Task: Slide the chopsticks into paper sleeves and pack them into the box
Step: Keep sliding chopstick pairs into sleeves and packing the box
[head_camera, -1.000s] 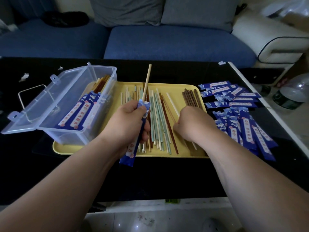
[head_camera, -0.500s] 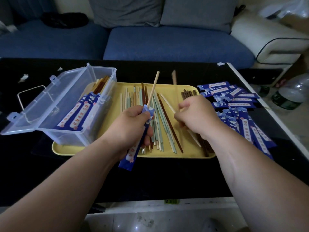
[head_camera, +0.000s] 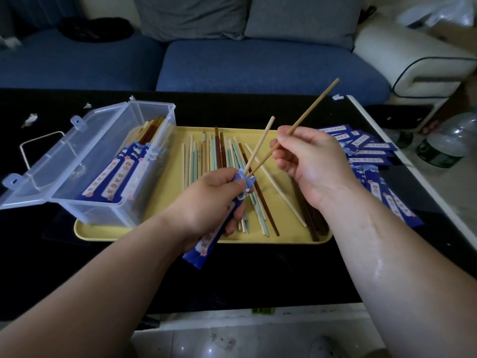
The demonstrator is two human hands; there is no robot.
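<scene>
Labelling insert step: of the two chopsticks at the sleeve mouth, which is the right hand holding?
The tan chopstick slanting up-right, pinched by the right hand. The paler chopstick stands steeper, untouched by it, in the sleeve the left hand grips.

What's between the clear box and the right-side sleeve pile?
Head view: loose chopsticks on the yellow tray; above them, left hand gripping a sleeve, right hand a chopstick.
</scene>
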